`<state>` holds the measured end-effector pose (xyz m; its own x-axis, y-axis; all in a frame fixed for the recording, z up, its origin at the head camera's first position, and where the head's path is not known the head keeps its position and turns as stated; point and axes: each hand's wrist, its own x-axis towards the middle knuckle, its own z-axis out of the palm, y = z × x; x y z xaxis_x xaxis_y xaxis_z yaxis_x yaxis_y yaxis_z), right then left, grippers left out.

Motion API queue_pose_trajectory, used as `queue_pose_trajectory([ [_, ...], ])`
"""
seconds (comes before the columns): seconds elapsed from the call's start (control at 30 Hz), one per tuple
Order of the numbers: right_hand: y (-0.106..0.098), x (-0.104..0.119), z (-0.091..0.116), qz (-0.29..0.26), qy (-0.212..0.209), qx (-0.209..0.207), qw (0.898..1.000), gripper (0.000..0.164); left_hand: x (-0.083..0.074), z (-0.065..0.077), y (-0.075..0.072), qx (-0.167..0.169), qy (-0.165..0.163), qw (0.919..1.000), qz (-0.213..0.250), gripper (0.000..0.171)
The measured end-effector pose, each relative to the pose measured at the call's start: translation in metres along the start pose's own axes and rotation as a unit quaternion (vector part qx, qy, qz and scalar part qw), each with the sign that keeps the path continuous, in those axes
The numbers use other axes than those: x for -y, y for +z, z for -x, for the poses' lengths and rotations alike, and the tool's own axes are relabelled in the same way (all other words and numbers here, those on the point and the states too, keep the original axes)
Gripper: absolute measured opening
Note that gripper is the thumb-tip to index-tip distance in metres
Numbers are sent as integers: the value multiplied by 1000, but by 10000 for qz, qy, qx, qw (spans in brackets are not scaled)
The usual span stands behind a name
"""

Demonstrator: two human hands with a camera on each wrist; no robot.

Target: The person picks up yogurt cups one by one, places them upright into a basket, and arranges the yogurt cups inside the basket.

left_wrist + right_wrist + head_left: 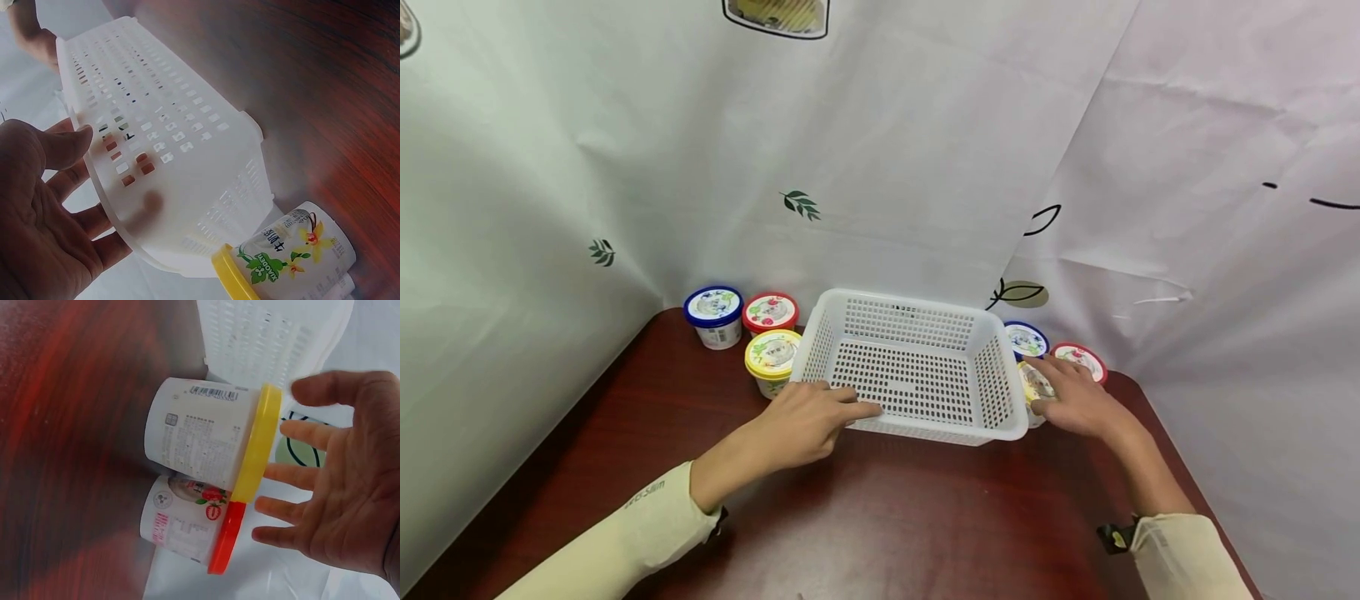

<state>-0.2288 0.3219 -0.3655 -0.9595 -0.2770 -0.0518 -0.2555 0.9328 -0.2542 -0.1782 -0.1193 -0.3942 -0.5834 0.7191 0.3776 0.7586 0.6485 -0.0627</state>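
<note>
A white perforated plastic basket stands in the middle of the table. My left hand holds its near rim, close to the left corner. In the left wrist view the thumb lies on the outer side of the basket wall and the other fingers pass behind the rim. My right hand hovers with spread fingers over a yellow-lidded tub to the right of the basket. Behind that tub are a red-lidded tub and a blue-lidded tub, each with a printed label.
Left of the basket sit a blue-lidded tub, a red-lidded tub and a yellow-lidded tub, close together. The dark red wooden table ends at a hanging white printed sheet at the back and sides.
</note>
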Motion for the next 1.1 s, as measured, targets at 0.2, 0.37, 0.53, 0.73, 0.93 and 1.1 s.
queue_pose_trajectory([
  [0.2, -1, -2, -3, 13, -255, -1, 9997, 90, 0, -1, 1, -13, 9, 10000, -36, 56],
  [0.37, 1, -2, -8, 26, -387, -62, 9992, 89, 0, -2, 2, 10, -10, 10000, -61, 59],
  [0.53, 3, -1, -12, 52, -409, -89, 9991, 85, 0, -2, 1, 19, -14, 10000, -4, 60],
  [0.73, 4, 0, -13, 124, -409, -139, 9990, 85, 0, -3, 1, 60, -33, 10000, 71, 60],
  [0.93, 2, 1, -13, 161, -496, -176, 9985, 81, 1, -4, 0, 117, -76, 9999, 102, 55],
  [1.1, 2, 1, -13, 261, -582, -217, 9977, 79, 1, -5, 0, 183, -110, 9997, 140, 50],
])
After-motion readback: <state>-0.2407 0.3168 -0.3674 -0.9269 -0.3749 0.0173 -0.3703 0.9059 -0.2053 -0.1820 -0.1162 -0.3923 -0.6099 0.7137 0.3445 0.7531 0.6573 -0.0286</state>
